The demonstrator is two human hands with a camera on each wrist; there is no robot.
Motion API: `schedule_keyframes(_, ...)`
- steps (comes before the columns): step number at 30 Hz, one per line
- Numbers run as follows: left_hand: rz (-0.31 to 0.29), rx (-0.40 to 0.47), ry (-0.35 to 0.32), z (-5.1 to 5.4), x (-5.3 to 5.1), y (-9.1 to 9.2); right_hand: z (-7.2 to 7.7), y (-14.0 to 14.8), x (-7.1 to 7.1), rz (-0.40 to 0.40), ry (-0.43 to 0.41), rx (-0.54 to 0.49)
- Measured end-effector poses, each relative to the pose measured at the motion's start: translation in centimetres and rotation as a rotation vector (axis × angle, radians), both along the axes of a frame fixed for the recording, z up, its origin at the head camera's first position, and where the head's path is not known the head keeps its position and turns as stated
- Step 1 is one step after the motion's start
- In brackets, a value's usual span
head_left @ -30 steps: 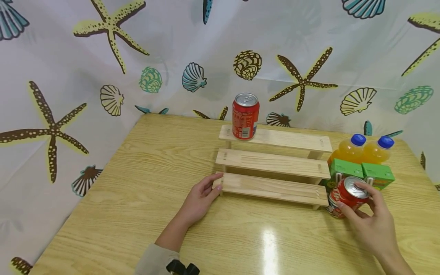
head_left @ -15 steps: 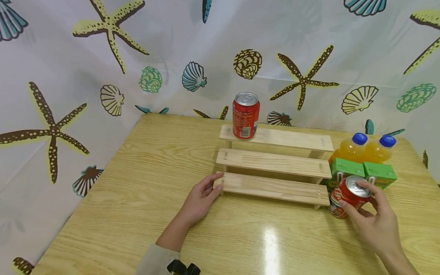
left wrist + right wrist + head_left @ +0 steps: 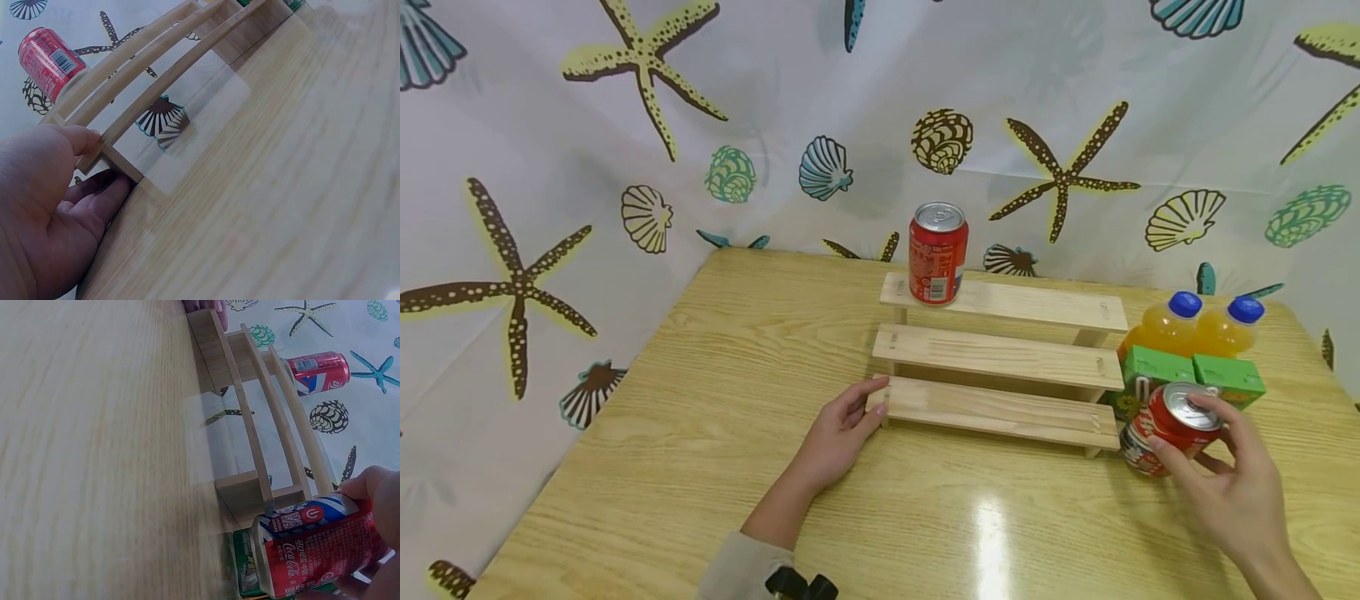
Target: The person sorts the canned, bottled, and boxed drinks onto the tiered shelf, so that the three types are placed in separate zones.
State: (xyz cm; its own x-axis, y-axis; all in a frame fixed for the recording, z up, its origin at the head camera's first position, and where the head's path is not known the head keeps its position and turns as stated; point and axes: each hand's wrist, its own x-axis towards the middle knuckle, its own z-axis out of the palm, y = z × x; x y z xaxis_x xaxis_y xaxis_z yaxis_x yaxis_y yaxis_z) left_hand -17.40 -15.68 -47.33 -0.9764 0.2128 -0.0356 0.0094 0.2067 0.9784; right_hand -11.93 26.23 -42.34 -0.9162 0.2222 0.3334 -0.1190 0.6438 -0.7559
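With our left hand [image 3: 837,433] we are pinching the lowest left end of the three-tier wooden rack [image 3: 996,351]; a red drink can [image 3: 937,258] is standing on top. Near the right end, before green cartons [image 3: 1159,365], our right hand's [image 3: 1243,487] fingers are pinching a tilted Coca-Cola can [image 3: 1167,423], perhaps touching the surface [image 3: 700,400].

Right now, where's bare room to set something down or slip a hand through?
Free: middle shelf; bottom shelf right of left hand; top shelf right of the standing can; table left of the rack and in front, between left and right hand. Crowded: right of the rack, with held can, green cartons, orange bottles packed.
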Motion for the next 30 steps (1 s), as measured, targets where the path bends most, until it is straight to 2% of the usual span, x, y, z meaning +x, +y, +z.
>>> schedule_keyframes(11,-0.005,0.006,0.002,-0.1,0.0,0.0,0.9,-0.2,0.0,-0.051,-0.007,0.052)
schedule_keyframes(18,0.007,0.003,0.007,-0.1,-0.1,0.0,1.6,-0.4,0.2,-0.056,0.035,0.074)
schedule_keyframes(30,0.01,0.005,-0.004,0.1,0.0,0.1,2.5,-0.7,0.0,-0.034,0.127,0.043)
